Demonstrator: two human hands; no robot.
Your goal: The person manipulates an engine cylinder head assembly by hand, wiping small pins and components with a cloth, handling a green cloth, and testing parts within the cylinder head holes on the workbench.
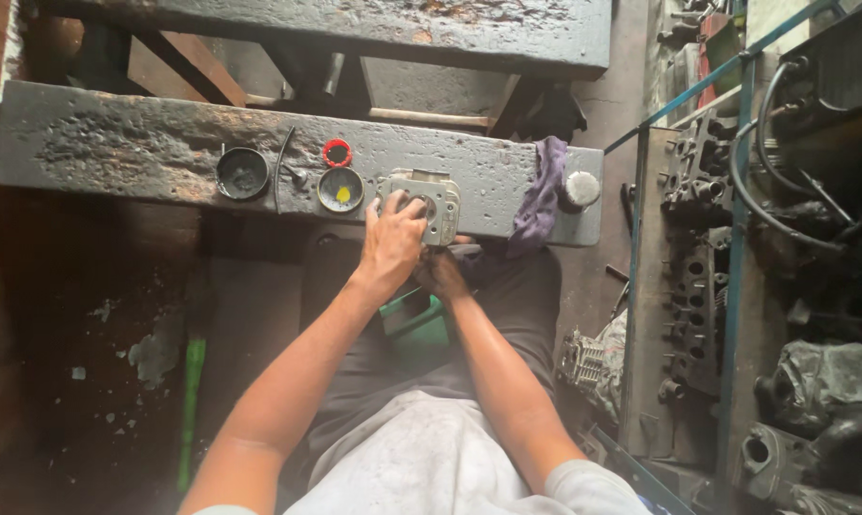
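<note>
A long, greasy bench beam (164,143) ran crosswise before the person. On it, near its right end, sat a pale metal engine part (429,202), squarish, lying flat. Right of the part hung a purple rag (543,191); left of it stood a small tin with yellow paste (340,189). The left hand (393,243) lay over the part, fingers curled onto its top. The right hand (441,275) sat at its near edge, mostly hidden, grip unclear.

From my hands at the metal block (420,202), I see the bench (107,143) open toward nine o'clock beyond two round tins (243,173) and a red ring (338,152), while a purple rag (541,195) and round cap (581,188) crowd three o'clock.
</note>
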